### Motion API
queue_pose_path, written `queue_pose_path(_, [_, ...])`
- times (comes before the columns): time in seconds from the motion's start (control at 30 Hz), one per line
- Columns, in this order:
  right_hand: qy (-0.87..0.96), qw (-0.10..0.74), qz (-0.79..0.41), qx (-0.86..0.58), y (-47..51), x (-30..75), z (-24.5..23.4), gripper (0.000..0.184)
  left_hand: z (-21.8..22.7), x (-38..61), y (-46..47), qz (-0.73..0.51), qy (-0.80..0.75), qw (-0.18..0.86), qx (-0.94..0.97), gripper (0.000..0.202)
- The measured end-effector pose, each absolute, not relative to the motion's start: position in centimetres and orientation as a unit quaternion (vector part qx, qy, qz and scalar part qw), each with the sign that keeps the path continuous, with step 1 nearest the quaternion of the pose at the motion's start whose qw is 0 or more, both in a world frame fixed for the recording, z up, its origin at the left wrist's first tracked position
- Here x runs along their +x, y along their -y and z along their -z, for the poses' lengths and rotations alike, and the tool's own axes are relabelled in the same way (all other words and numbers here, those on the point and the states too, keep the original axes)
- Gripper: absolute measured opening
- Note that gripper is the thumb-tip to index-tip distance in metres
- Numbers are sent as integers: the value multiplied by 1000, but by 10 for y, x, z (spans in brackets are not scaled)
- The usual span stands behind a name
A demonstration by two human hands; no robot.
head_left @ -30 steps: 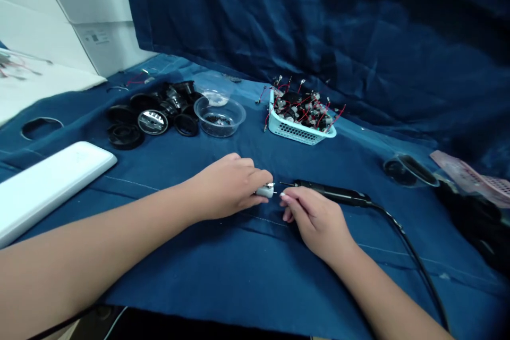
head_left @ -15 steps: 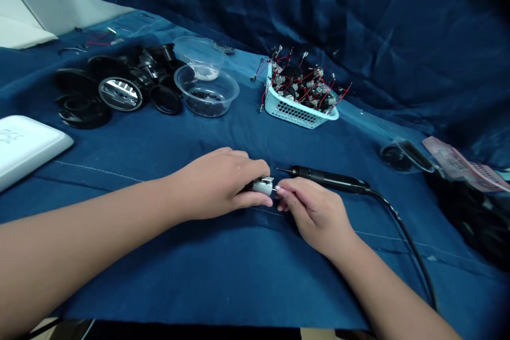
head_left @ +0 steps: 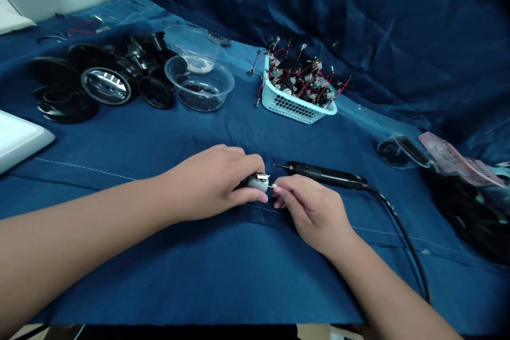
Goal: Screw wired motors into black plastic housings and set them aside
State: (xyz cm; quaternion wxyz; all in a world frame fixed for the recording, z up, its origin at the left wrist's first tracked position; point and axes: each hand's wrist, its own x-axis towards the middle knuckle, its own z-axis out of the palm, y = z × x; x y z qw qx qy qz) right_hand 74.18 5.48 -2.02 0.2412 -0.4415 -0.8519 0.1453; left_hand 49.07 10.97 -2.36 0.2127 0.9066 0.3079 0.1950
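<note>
My left hand (head_left: pixel 215 180) is closed round a small silver and white motor (head_left: pixel 258 182) held just above the blue cloth (head_left: pixel 223 271). My right hand (head_left: pixel 311 210) is pinched at the motor's end, its fingertips on the thin shaft; what they pinch is too small to make out. A black electric screwdriver (head_left: pixel 324 174) with a cable lies on the cloth just behind my right hand, its tip pointing left.
A pale blue basket (head_left: pixel 294 109) of motors with red wires stands at the back centre. Two clear bowls (head_left: pixel 199 82) and a heap of black round parts (head_left: pixel 99 77) lie back left. A white slab (head_left: pixel 18 138) is at the left edge, dark parts (head_left: pixel 458 191) at right.
The view has shifted so everything sits further left and higher. My right fingertips have closed in on the end of the motor; my left hand keeps hold of it.
</note>
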Motion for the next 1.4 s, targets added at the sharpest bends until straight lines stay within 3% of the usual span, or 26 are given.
queue_pose_path(0.63, [861,235,-128,-433,-53,740,22,15,20,492,-110,-187,-340,237,891,31])
queue_pose_path(0.93, [843,231,-165,-457,-45,734,21,18,26,495,-112,-191,-276,110,936,26])
queue_pose_path(1.1, [795,222,-261,-501,-42,731,13,25,26,495,-110,-211,-220,19,952,25])
queue_pose_path(1.23, [666,210,-443,-562,-41,729,7,34,23,496,-107,-241,-177,-17,954,29])
queue_pose_path(1.4, [526,207,-609,-556,-46,730,4,28,26,497,-108,-243,-151,-35,958,32])
